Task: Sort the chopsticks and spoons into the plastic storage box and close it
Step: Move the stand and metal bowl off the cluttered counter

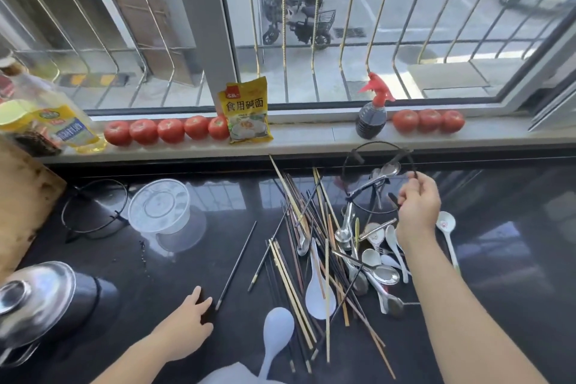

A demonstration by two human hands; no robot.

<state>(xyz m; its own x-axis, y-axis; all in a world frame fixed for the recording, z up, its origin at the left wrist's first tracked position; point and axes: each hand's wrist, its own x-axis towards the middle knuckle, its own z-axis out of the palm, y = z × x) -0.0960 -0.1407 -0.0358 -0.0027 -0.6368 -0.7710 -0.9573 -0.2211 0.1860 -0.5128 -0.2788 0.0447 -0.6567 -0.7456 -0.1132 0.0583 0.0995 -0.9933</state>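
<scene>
Chopsticks (307,252) and spoons (378,259) lie heaped just left of the right hand (417,209), which pinches a black wire rack (378,178); the left hand (190,321) rests flat, fingers relaxed, near left.

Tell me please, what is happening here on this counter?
A person is sorting a mixed heap of chopsticks and spoons on a dark counter. The right hand grips a black wire rack above the spoons. The left hand rests flat on the counter, next to a single dark chopstick. A clear plastic container stands apart to the left. Nothing looks sorted yet.
</scene>
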